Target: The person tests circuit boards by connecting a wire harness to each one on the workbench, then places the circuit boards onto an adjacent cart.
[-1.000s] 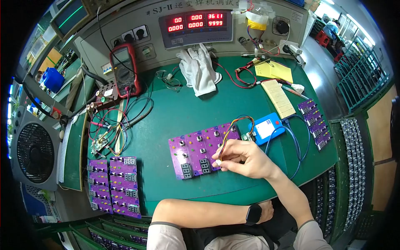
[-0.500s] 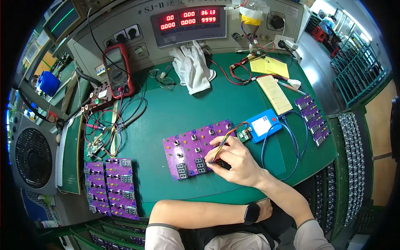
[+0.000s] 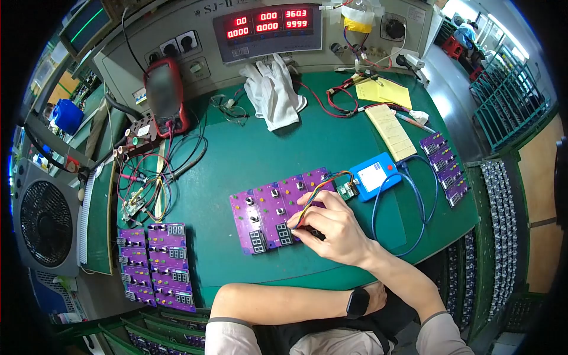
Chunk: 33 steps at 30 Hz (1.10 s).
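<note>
My right hand point(image 3: 331, 228) is closed in a pinch on the end of a multicoloured wire cable point(image 3: 312, 198), holding it against a purple circuit board panel point(image 3: 265, 204). The connector itself is mostly covered by the fingers. Black digit displays, knobs and small coloured parts sit on this panel, and my hand hides its right part. From the cable's other end, the wires reach a small green board point(image 3: 347, 190) beside a blue box point(image 3: 375, 176) with a white label. My left hand point(image 3: 375, 299) rests by my lap, past a black watch point(image 3: 357, 303); its fingers are hidden.
Purple boards point(image 3: 168, 260) are stacked at the left, with more boards point(image 3: 444, 168) at the right edge. White gloves point(image 3: 274, 94), a red multimeter point(image 3: 165, 97) and tangled leads point(image 3: 157, 183) lie toward the back. An instrument panel point(image 3: 269, 31) with red digits stands behind.
My right hand and the cable end have shifted very slightly left and up over the panel. One red readout went from 361.3 to 360.3. My left arm stays put.
</note>
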Motion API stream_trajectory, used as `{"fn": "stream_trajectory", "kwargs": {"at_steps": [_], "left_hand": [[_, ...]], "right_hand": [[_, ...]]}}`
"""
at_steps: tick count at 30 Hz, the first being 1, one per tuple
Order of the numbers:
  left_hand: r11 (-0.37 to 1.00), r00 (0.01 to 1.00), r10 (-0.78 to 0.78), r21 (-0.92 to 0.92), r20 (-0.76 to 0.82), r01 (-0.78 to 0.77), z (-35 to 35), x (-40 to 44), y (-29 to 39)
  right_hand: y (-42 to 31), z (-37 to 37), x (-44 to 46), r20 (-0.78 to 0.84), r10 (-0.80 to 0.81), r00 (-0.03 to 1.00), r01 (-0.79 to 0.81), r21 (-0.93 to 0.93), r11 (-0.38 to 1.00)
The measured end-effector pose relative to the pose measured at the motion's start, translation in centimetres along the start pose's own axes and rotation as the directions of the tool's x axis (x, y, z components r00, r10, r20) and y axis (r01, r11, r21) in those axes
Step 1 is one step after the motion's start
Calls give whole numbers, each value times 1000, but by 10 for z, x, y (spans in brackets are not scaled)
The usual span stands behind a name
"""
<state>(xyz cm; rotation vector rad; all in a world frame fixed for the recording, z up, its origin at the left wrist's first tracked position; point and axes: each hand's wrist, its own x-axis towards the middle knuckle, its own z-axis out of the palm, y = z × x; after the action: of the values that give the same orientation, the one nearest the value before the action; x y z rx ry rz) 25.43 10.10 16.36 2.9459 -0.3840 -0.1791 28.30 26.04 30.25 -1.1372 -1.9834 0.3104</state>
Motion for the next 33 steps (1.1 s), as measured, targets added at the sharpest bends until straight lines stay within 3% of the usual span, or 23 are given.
{"fn": "stream_trajectory", "kwargs": {"at_steps": [3, 17, 21, 23, 33], "left_hand": [[1000, 999, 27, -15, 47, -27, -3, -1, -2], [996, 989, -46, 67, -138, 56, 43, 8, 14], [1000, 993, -11, 20, -115, 14, 35, 8, 7], [1000, 999, 16, 16, -30, -15, 20, 5, 4], [997, 998, 21, 73, -65, -16, 23, 3, 6]], "right_hand": [[-1, 0, 0, 1, 1, 1000, -1, -2, 1000], [1, 0, -1, 6, 14, 1000, -14, -16, 1000], [0, 0, 0, 20, 23, 1000, -23, -17, 1000], [0, 0, 0, 23, 23, 999, -22, -15, 1000], [-2, -2, 2, 20, -16, 1000, 16, -2, 1000]]}}
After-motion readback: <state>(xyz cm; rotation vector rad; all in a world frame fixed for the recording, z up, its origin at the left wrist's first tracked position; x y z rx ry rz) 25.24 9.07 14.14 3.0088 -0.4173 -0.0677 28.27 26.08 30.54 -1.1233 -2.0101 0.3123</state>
